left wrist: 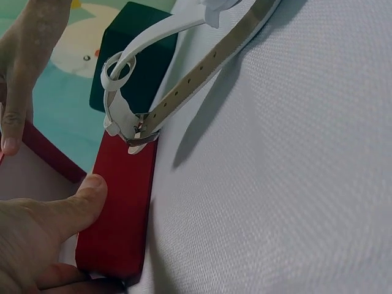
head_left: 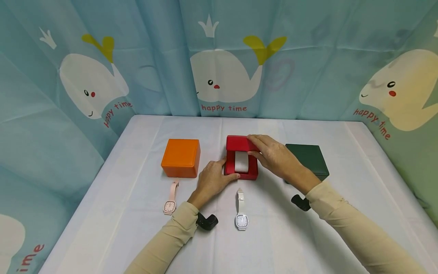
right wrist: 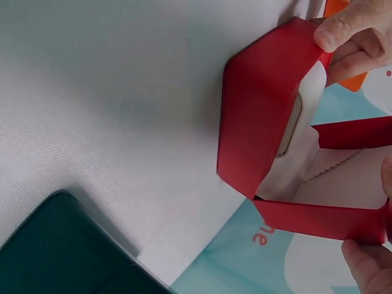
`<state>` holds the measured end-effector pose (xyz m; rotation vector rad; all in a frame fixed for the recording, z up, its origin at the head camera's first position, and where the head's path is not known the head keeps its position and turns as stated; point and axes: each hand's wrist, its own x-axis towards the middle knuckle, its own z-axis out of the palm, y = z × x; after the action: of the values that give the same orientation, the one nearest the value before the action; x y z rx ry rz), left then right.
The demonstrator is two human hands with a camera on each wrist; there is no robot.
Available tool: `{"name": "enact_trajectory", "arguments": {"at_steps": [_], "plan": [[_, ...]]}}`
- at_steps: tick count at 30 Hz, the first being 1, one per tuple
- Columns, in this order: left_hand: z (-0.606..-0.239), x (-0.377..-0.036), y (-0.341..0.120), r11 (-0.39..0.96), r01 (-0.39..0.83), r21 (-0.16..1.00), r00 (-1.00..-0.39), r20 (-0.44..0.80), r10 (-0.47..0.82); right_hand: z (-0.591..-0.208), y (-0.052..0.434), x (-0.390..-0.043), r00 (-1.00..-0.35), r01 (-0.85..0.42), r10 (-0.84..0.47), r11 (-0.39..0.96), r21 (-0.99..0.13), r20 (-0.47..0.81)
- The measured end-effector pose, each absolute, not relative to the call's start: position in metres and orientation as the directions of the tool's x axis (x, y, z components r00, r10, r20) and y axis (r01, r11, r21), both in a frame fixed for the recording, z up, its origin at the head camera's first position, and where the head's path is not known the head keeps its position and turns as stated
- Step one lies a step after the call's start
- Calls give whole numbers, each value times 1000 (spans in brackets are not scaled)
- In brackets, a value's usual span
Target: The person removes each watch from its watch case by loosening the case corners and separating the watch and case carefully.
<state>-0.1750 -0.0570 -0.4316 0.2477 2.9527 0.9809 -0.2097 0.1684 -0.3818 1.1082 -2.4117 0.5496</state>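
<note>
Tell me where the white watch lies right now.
In the head view the white watch lies flat on the table, just in front of the open red box, between the two forearms.

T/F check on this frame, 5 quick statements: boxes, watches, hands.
1. The red box is open, with a white cushion inside. True.
2. The orange box has its lid up. False: it is closed.
3. The right hand holds the red box's lid. True.
4. The white watch lies inside the red box. False: it lies on the table, nearer the person than the box.
5. The left hand grips the pink watch. False: it holds the red box's base; the pink watch lies untouched by the orange box.
</note>
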Motion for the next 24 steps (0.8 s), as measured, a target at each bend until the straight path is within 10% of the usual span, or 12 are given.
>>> {"name": "enact_trajectory", "arguments": {"at_steps": [24], "plan": [[-433,-174,-57,789,125,601,-989,16,144,-395,166,-200,-482,-786,-661,616,48,575]]}}
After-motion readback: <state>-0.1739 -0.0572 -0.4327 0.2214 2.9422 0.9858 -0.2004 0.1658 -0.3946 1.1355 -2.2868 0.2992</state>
